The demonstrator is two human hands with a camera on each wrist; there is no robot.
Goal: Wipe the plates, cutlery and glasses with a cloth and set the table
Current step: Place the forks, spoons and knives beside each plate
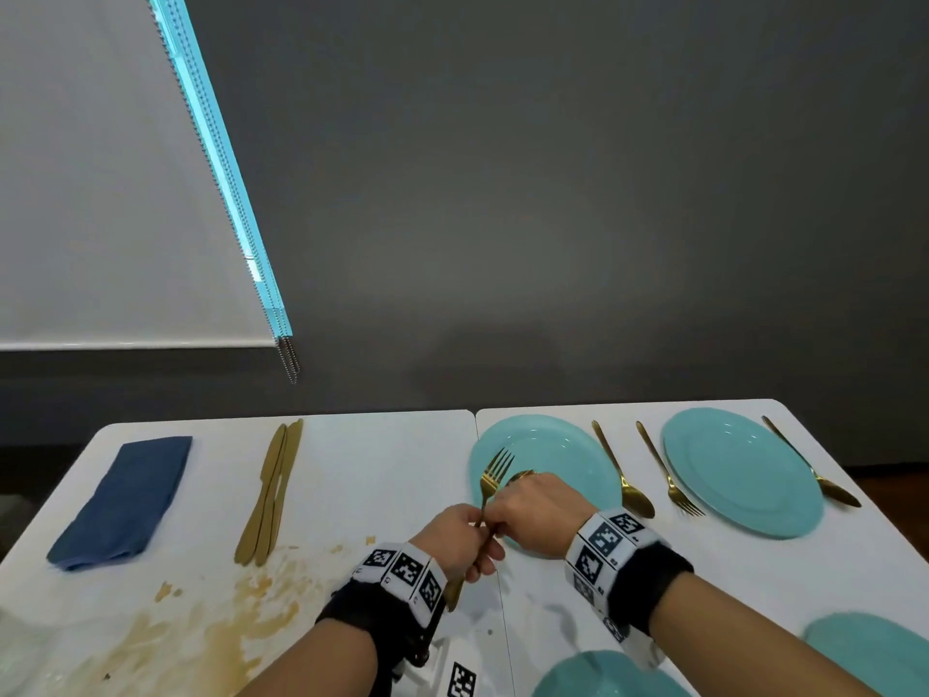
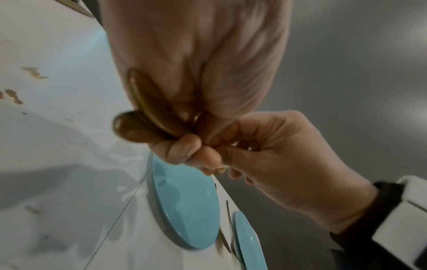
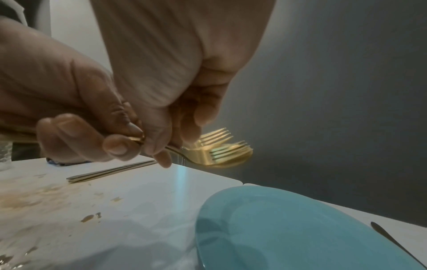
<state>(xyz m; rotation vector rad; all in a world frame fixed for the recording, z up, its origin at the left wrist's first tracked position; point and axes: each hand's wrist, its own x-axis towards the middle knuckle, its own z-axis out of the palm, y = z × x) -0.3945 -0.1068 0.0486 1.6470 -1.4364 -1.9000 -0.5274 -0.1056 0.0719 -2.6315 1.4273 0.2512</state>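
**Gold cutlery held between both hands, beside the left edge of the plate**

The gold metal fork (image 1: 495,470) is in the air, just above the near-left rim of the round turquoise plate (image 1: 553,445). Its long axis goes from the tines, far and a little to the right, down to the handle end, near and to the left. In the right wrist view I see more than one set of tines and a spoon bowl close together, so it seems to be a small bundle; how many pieces, I cannot tell.

The left hand (image 1: 460,538) has its fingers curled around the handles, low on the bundle. The right hand (image 1: 535,510) pinches the necks higher up, nearer to the tines, and it touches the left hand.

I judge that the next move is to separate one piece; the right hand is nearer to the plate for this.

Further left on the white table (image 1: 377,470) lie three gold knives (image 1: 271,490), a folded dark blue cloth (image 1: 125,500) and brown stains (image 1: 241,611).
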